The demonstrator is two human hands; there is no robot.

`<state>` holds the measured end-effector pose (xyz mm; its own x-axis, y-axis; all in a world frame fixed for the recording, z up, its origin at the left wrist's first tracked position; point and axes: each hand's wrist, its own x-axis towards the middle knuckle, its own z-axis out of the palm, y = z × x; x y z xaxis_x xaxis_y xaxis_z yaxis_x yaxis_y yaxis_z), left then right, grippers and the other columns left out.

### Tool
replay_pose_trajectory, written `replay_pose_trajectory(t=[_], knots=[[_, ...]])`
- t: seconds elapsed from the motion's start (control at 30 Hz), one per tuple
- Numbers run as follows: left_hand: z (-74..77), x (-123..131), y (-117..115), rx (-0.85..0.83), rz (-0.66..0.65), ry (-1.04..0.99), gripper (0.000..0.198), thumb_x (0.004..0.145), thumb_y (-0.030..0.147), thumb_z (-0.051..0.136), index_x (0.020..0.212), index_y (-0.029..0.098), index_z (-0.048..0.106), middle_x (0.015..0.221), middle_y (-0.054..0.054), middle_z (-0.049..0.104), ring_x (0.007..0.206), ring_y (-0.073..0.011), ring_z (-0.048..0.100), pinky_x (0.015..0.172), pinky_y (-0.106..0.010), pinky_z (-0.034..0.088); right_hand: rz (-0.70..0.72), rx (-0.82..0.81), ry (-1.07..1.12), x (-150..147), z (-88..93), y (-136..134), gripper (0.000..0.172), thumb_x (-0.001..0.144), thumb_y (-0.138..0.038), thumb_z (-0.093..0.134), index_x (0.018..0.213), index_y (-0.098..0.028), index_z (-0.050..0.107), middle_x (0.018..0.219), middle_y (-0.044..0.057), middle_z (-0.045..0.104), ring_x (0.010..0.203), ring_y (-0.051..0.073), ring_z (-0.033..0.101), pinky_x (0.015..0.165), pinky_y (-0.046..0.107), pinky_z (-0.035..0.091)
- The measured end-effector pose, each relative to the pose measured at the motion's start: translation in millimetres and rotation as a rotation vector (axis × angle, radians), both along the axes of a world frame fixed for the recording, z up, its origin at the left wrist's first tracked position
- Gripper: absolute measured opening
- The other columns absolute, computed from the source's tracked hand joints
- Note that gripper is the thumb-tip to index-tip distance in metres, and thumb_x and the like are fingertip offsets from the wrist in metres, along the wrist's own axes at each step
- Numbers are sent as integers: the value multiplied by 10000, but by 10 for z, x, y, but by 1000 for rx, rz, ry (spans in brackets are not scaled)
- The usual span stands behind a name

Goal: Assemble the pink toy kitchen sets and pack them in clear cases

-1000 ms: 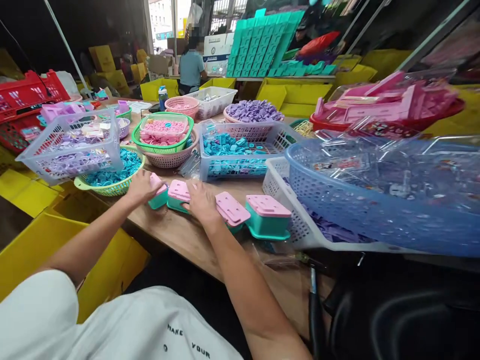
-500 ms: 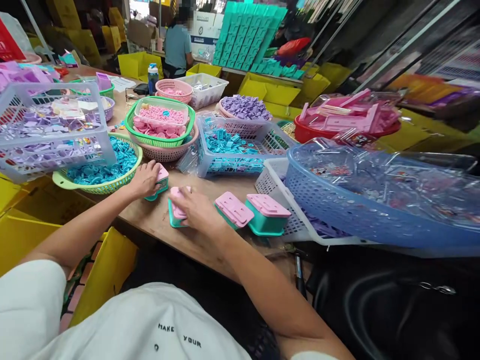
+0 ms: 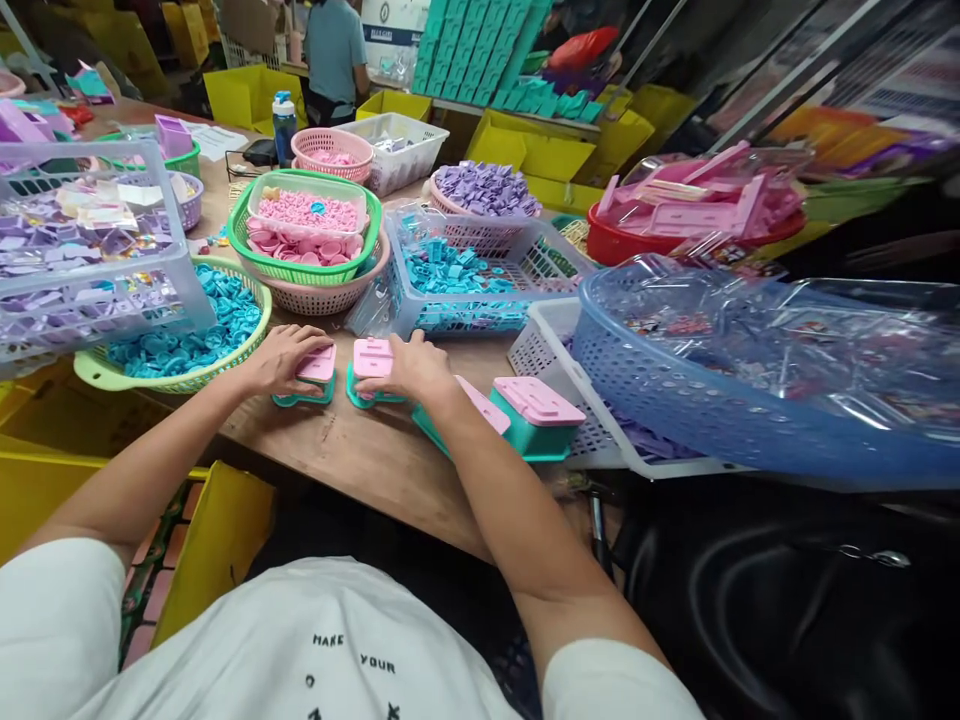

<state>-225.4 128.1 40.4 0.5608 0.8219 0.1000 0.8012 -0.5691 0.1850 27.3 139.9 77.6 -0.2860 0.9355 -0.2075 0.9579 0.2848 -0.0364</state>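
Observation:
My left hand [image 3: 283, 360] is wrapped round a small box with a pink lid [image 3: 318, 364] and a teal base, standing on the brown table [image 3: 337, 450]. Just to its right, my right hand [image 3: 412, 368] grips a second pink-lidded box [image 3: 372, 358] by its right side. The two boxes stand a short gap apart. Partly behind my right forearm lies a third box [image 3: 486, 404]. Beside it on the right sits a fourth box [image 3: 538, 402], its lid on.
Left of my hands is a green basket of blue parts [image 3: 187, 380]. Behind are a pink-filled green basket [image 3: 300, 268] and a clear crate [image 3: 465, 310]. A large blue basket [image 3: 675, 400] stands right. A person [image 3: 330, 55] is at the back.
My right hand has moved its box away from me and slightly right, turning it straighter. My left hand stays on its box. The view has shifted a little.

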Motion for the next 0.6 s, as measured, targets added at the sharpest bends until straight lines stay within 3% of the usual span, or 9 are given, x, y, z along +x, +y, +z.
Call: replay_pose_trajectory(t=[0.13, 0.23, 0.4, 0.5, 0.6], knots=[[-52, 8, 95, 42, 15, 12, 806, 775, 660, 668, 1413, 200, 494, 1430, -132, 551, 1202, -321, 542, 1005, -433, 367, -66, 9, 76, -276, -64, -39, 1030, 668, -883, 614, 1357, -126, 501, 1337, 287, 494, 1126, 371, 655, 924, 447, 523], [-14, -25, 128, 38, -18, 42, 829, 761, 665, 672, 1423, 201, 488, 1442, -125, 547, 1234, -328, 524, 1024, -437, 361, -58, 1, 87, -271, -2, -63, 1071, 670, -880, 617, 1420, -134, 454, 1390, 298, 457, 1153, 389, 641, 949, 464, 518], [101, 40, 87, 86, -3, 91, 910, 770, 721, 623, 1489, 202, 420, 1514, -150, 458, 1321, -367, 441, 1103, -495, 297, 36, 17, 104, 398, 286, -162, 1106, 713, -807, 672, 1563, -217, 279, 1438, 234, 467, 1296, 404, 540, 1049, 495, 456], [139, 306, 109, 150, -40, 23, 896, 817, 731, 565, 1511, 193, 388, 1534, -165, 413, 1355, -373, 395, 1120, -525, 273, -61, 24, -62, 819, 348, -273, 963, 697, -678, 793, 1451, -180, 459, 1361, 222, 556, 1270, 400, 549, 1027, 490, 464], [151, 732, 213, 181, -166, 0, 821, 857, 674, 560, 1480, 157, 428, 1496, -176, 455, 1345, -362, 402, 1122, -510, 277, -66, -82, -172, 960, 258, -335, 780, 673, -447, 896, 1314, -147, 568, 1308, 198, 626, 1213, 359, 594, 976, 427, 496]])
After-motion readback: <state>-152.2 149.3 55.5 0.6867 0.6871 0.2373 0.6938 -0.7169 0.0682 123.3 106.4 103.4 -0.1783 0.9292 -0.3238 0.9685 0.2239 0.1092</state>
